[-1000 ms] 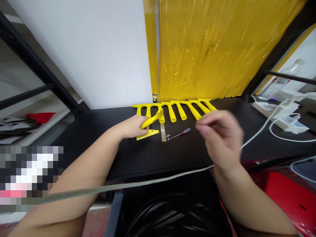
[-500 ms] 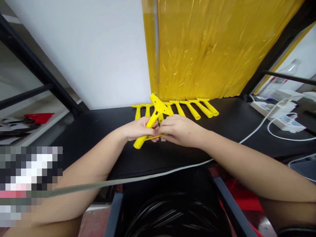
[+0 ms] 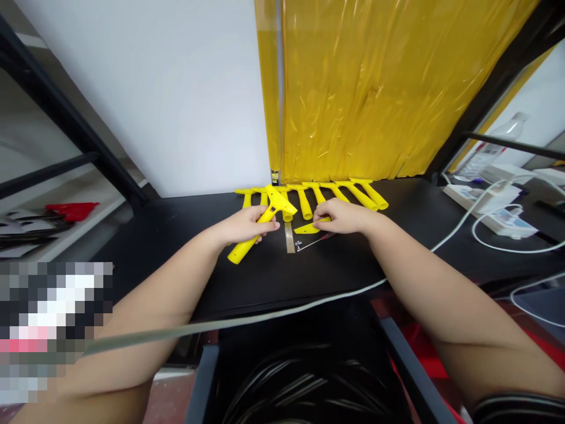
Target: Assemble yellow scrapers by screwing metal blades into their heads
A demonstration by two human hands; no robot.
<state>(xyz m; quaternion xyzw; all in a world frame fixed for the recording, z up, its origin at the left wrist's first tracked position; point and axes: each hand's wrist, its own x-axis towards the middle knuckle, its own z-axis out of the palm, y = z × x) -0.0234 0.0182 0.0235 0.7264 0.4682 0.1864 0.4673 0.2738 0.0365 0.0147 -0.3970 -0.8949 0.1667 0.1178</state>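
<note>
My left hand (image 3: 249, 226) is wrapped around the yellow scraper handle (image 3: 245, 248), whose wide T-shaped head tilts up to the right. To its right, my right hand (image 3: 339, 217) pinches one end of a flat yellow plate (image 3: 304, 228), low over the black tabletop or touching it; I cannot tell which. Between my hands lies a thin metal blade (image 3: 289, 238). A screwdriver (image 3: 311, 242) with a dark red grip is beside it, its grip partly under my right hand. Several tiny screws (image 3: 298, 243) sit near the screwdriver's tip.
Several more yellow scraper handles (image 3: 306, 205) lie in a row along the back of the black table (image 3: 260, 288). A white cable (image 3: 309, 305) crosses in front. Power strips (image 3: 503, 218) and a plastic bottle (image 3: 489, 147) stand at the right.
My right hand has moved right, away from my left, carrying the yellow plate from beside the handle. The blade, screwdriver and screws have come into view. My left hand keeps its hold.
</note>
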